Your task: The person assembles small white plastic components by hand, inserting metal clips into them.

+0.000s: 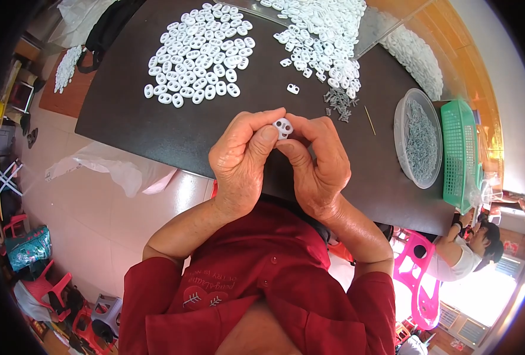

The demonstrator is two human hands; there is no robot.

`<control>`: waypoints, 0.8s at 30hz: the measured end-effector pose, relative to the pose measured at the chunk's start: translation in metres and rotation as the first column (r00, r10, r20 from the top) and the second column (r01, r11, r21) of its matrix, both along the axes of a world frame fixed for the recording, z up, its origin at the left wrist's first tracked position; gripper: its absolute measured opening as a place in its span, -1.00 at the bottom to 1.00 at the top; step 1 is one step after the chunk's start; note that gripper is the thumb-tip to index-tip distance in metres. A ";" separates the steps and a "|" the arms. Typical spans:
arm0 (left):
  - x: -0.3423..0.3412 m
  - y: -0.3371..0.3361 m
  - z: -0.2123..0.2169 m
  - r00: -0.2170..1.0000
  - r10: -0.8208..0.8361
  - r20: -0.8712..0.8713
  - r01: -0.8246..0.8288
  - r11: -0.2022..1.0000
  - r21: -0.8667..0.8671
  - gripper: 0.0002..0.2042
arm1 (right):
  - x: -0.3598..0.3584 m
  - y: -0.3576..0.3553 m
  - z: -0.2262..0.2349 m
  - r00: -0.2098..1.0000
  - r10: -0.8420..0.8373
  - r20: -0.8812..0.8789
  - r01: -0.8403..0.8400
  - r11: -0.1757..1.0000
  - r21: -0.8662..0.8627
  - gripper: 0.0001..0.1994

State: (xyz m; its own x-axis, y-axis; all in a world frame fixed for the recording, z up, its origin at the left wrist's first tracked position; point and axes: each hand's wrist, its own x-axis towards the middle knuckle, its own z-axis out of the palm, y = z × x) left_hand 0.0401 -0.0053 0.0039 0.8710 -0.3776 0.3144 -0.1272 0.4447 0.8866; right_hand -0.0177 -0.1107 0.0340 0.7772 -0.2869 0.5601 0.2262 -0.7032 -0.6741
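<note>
two hands [241, 160], one bowl [400, 127], one basket [461, 154]

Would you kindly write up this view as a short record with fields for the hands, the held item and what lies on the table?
left hand: fingers pinch the white plastic piece from the left
right hand: fingers pinch the same piece from the right
held item: white plastic piece with two holes, above the table edge
table: dark top
far left: laid-out group of white oval pieces
far right: loose heap of white pieces
near heap: small metal parts
right side: clear bowl of metal parts, green basket
</note>
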 end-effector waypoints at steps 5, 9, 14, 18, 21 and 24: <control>-0.005 -0.001 -0.001 1.000 0.023 0.016 -0.022 0.999 -0.028 -0.83 | 0.002 0.001 -0.005 0.995 -0.009 0.097 0.021 0.992 -0.126 -0.80; -0.009 -0.002 -0.001 0.998 0.043 0.041 -0.041 0.998 -0.047 -0.83 | 0.000 0.002 -0.005 0.992 -0.014 0.129 0.032 0.989 -0.142 -0.73; -0.013 -0.004 0.002 0.997 0.049 0.054 -0.044 0.994 -0.096 -0.85 | -0.002 -0.001 -0.007 0.982 0.027 0.189 0.008 0.984 -0.178 -0.74; -0.013 -0.006 -0.001 0.986 0.122 0.113 -0.113 0.990 -0.085 -0.87 | -0.001 0.000 -0.010 0.977 0.031 0.213 0.015 0.977 -0.212 -0.73; -0.016 -0.008 -0.001 0.975 0.178 0.133 -0.167 0.982 -0.090 -0.88 | 0.000 0.001 -0.010 0.970 0.034 0.240 0.028 0.968 -0.251 -0.71; -0.020 -0.012 -0.001 0.974 0.196 0.113 -0.185 0.977 -0.105 -0.88 | 0.000 0.000 -0.010 0.968 0.042 0.247 0.034 0.955 -0.294 -0.68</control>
State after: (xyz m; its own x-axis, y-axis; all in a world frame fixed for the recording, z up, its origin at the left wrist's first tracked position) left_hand 0.0200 -0.0177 0.0025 0.8770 -0.1724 0.4484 -0.3221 0.4815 0.8151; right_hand -0.0178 -0.1105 0.0241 0.6041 -0.0776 0.7932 0.3622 -0.8598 -0.3600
